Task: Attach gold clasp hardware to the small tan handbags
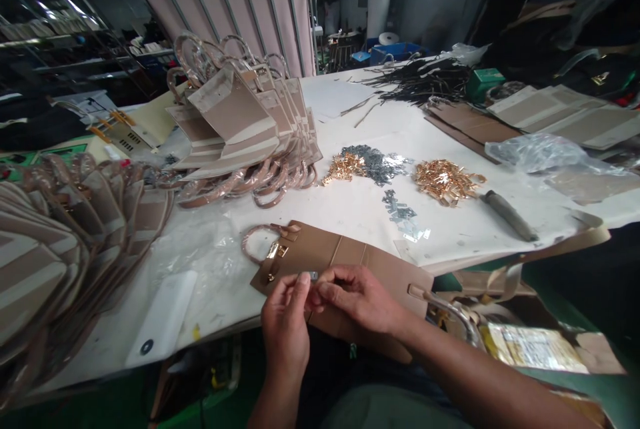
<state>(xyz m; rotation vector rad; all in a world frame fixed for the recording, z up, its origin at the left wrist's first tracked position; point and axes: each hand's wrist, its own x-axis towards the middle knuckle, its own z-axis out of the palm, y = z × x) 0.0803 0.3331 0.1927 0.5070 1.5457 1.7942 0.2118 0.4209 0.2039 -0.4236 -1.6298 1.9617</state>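
Observation:
A flat tan leather bag panel (345,257) with a wrapped handle (253,240) and a gold clasp (276,257) lies at the table's near edge. Just in front of it, my left hand (285,329) and my right hand (357,301) meet, both pinching a small silvery metal plate (313,275) between fingertips. The fingers of both hands are closed around it. The plate hovers over the panel's near edge.
Piles of gold fittings (447,180) and silver plates (380,162) lie mid-table, beside a dark-handled tool (509,214). Stacked tan bag panels (240,129) stand behind, with more (60,242) at left. A white strip (163,319) and crumpled plastic (540,152) also lie on the table.

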